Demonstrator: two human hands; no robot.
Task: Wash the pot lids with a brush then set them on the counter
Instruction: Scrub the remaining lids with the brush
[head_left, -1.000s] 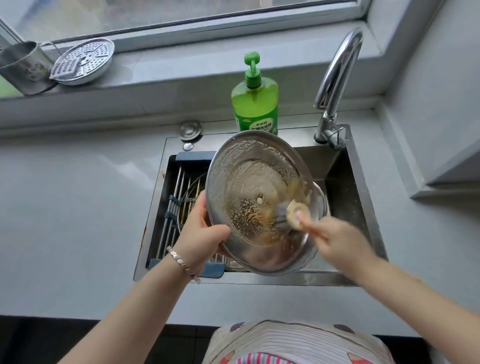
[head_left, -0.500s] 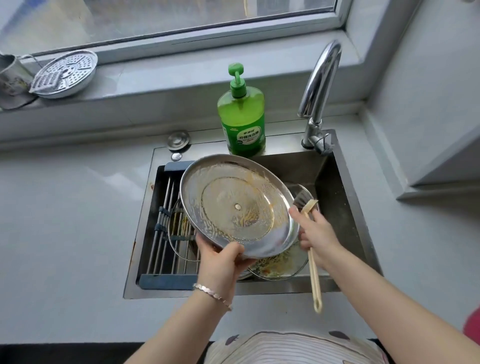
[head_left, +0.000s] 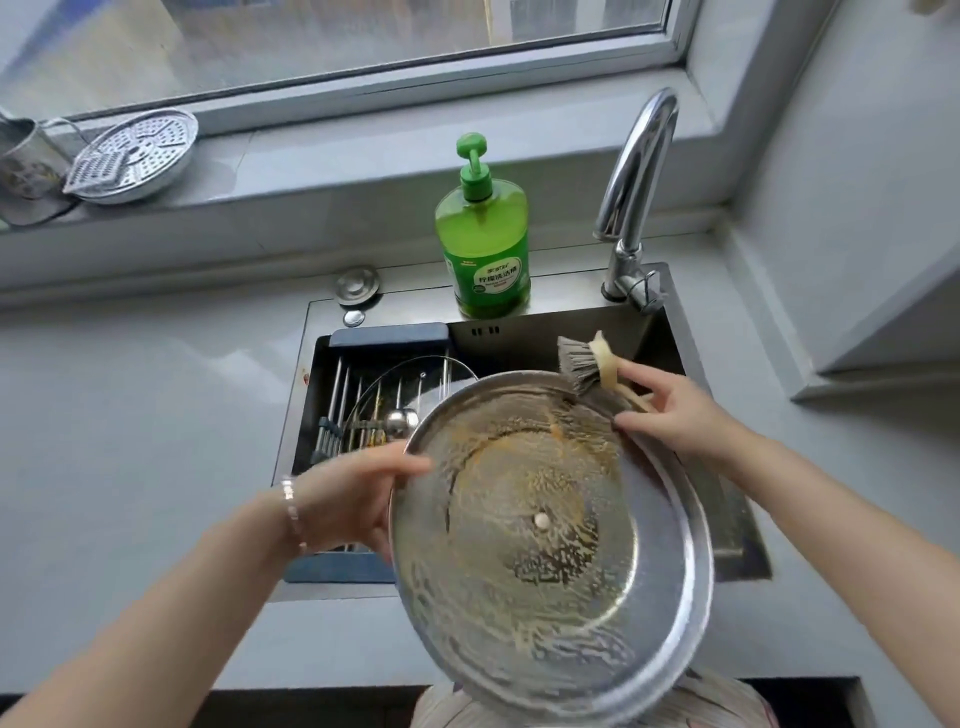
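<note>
She's got the steel lid (head_left: 545, 530) tipped up over the front of the sink (head_left: 524, 332), underside facing her, streaked with suds and an orange-brown film that is thickest in a ring round the middle and along the upper edge. Her left hand (head_left: 348, 499) grips the rim on the side nearer the sink's left wall, thumb over the front, the other fingers hidden behind the metal. Her right hand (head_left: 670, 410) pinches the handle of the brush (head_left: 587, 364) between thumb and fingers, and the bristles sit at the lid's top rim, toward the sink's back right corner. To my eye this is the scrubbing step, and the lid isn't clean yet. I'd say the thing to do is work the bristles in circles from that rim inward, lean hardest on the orange ring, and turn the lid with the left hand so each part comes under the brush. A soapy rim is slippery, so the left grip wants to be firm, with the lid held low over the sink. A glass lid (head_left: 410, 384) lies on the rack in the sink's left half, looking unwashed. The counter (head_left: 130, 415) left of the sink looks the likely place to set both down.
</note>
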